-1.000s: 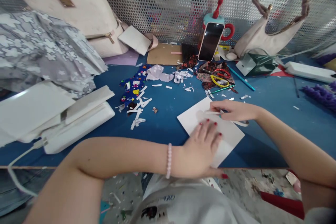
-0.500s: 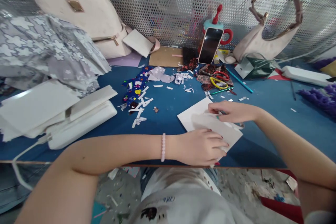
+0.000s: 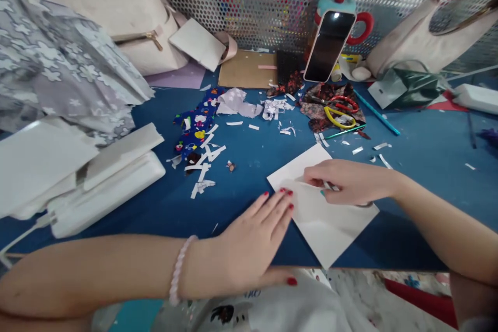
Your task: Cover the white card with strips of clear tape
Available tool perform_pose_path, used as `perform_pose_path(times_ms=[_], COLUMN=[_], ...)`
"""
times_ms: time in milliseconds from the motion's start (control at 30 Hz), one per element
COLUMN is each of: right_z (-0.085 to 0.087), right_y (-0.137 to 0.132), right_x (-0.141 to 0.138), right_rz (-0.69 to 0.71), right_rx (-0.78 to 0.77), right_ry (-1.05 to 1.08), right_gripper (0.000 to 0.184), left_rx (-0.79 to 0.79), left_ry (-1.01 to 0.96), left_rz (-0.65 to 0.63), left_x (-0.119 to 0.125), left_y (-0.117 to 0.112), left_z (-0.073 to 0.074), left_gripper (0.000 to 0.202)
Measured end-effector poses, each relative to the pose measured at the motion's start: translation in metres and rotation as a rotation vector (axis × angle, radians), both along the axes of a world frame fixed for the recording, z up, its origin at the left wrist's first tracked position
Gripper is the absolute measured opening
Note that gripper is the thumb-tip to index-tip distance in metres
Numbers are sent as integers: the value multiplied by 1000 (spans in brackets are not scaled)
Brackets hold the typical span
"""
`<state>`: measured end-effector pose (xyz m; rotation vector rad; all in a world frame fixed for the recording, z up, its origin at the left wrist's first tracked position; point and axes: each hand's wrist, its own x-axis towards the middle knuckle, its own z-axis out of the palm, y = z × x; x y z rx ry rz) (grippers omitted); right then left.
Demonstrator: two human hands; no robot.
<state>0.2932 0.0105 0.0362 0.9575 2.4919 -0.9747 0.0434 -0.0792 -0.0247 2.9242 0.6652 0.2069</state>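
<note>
A white sheet of paper (image 3: 327, 223) lies on the blue table (image 3: 428, 166) near its front edge, with one corner past the edge. My left hand (image 3: 252, 238) lies flat and open on the table, its fingertips touching the sheet's left edge. On the sheet's upper part rests my right hand (image 3: 350, 181), fingers curled and pinched on a thin white strip with a small teal-tipped thing under them; what it is I cannot make out.
Paper scraps (image 3: 206, 158) and printed fabric bits (image 3: 194, 127) litter the middle. Scissors with red and yellow handles (image 3: 336, 111) lie on patterned cloth. A phone (image 3: 329, 45) leans at the back. White boxes (image 3: 101, 181) and grey cloth (image 3: 66, 78) fill the left; bags stand behind.
My left hand slid off the sheet to its left edge and spread flat. The right hand shifted slightly down the sheet. The camera moved closer and lower.
</note>
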Motion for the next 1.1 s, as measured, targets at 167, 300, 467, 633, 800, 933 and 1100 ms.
perform_pose_path(times_ms=[167,300,467,633,800,933,1100], right_z=[3,4,3,-1,-12,-13,-15], right_y=[3,8,12,10,8,7,11], right_x=[-3,-13,-33,-44,-37,-24,9], right_rz=[20,98,212,255,192,143,56], right_rx=[-17,-10,47,136,268,327,457], right_ry=[-9,58,184,246,190,92,-86], right_gripper=[14,16,21,21,13,8,34], left_rx=[-140,-210,-227,-260,-305,-359,-442], left_ry=[-262,-326,-322,-354,-419,-436,-428], left_rz=[-266,14,244,202,207,199,201], left_x=[-4,-8,-9,-8,-7,-6,-6], left_y=[20,42,61,66,64,63,63], left_z=[3,8,11,9,13,14,15], left_gripper=[39,24,21,22,23,23,21])
